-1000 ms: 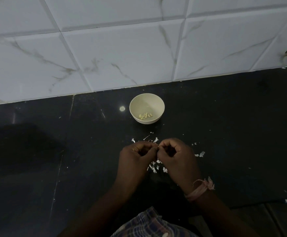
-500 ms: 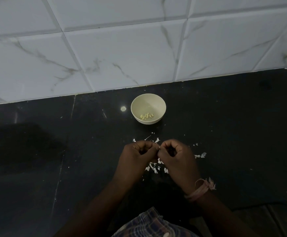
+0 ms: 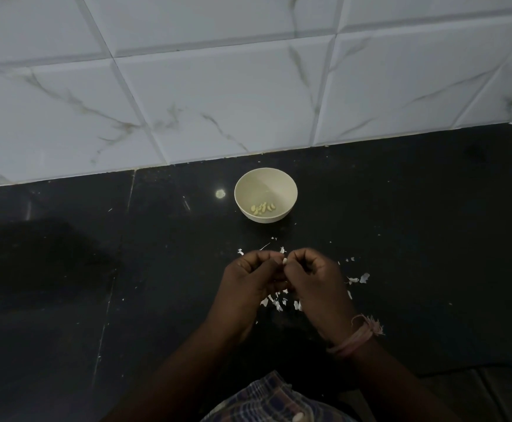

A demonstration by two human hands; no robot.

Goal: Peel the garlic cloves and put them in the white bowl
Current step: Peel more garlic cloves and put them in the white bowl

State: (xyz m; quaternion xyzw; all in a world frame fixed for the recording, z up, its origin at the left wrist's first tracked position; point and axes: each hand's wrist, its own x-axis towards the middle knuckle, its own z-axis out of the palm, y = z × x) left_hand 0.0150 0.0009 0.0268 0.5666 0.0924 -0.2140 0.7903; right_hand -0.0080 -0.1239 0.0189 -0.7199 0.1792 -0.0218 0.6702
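Note:
A small white bowl point(image 3: 282, 185) stands on the black counter near the tiled wall, with several peeled garlic cloves point(image 3: 262, 208) at its bottom. In front of it my left hand point(image 3: 250, 284) and my right hand point(image 3: 315, 281) meet with fingers curled. Between their fingertips they pinch one small garlic clove point(image 3: 284, 261), of which only a white tip shows. A pink thread band is tied round my right wrist.
White scraps of garlic skin point(image 3: 359, 279) lie scattered on the counter point(image 3: 96, 284) around and under my hands. A marbled white tile wall point(image 3: 218, 86) rises behind the bowl. The counter's front edge runs at the lower right.
Both hands stay together in the same spot with small finger movements on the clove. The bowl has not moved.

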